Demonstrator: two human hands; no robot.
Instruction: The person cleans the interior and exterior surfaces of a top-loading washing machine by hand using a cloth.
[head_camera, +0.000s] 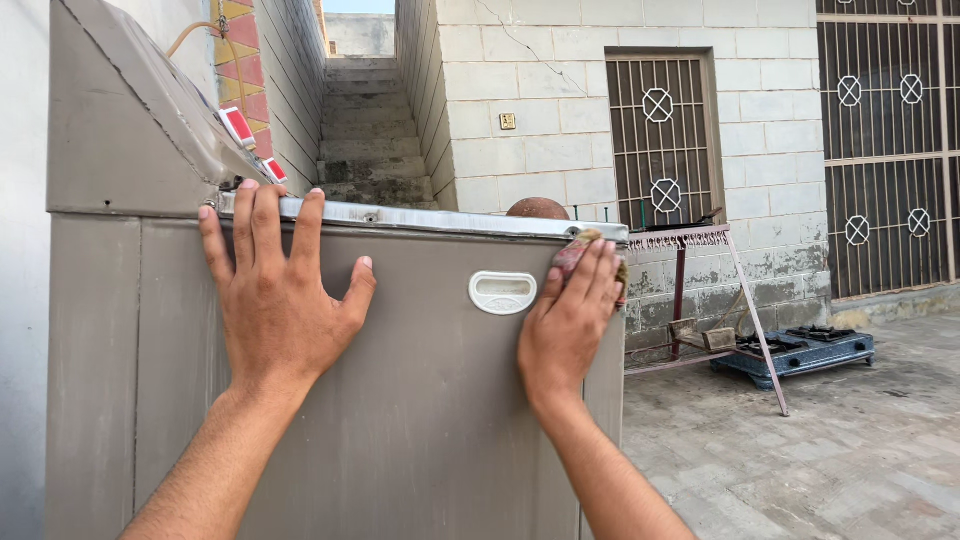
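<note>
Left hand (280, 290) flat on the washing machine (420, 420) side panel, at 9 o'clock in frame: fingers spread, tips hooked up to the top rim, thumb splayed out, gripping nothing. Right hand (572, 320) at 3 o'clock from it, near the machine's top right corner, fingers together and extended, pressing a small reddish-brown cloth (572, 252) against the panel just under the rim; cloth looks crumpled and worn and is mostly hidden under the fingers. Machine body is a smooth matte grey-beige box with vertical panel seams, topped by a shiny metal rim strip. White oval recessed handle (502, 292) sits between the two hands. Sloped control console at 11 o'clock carries red knobs (240, 128). Behind, at 12 o'clock: rough concrete stairs (372, 130) between block walls. At 2 o'clock, a barred metal door (660, 135) with circular ornaments. At 4 o'clock, a dark gas stove (800, 348) sits on the paved ground, beside a rusty angled metal stand (700, 240).
</note>
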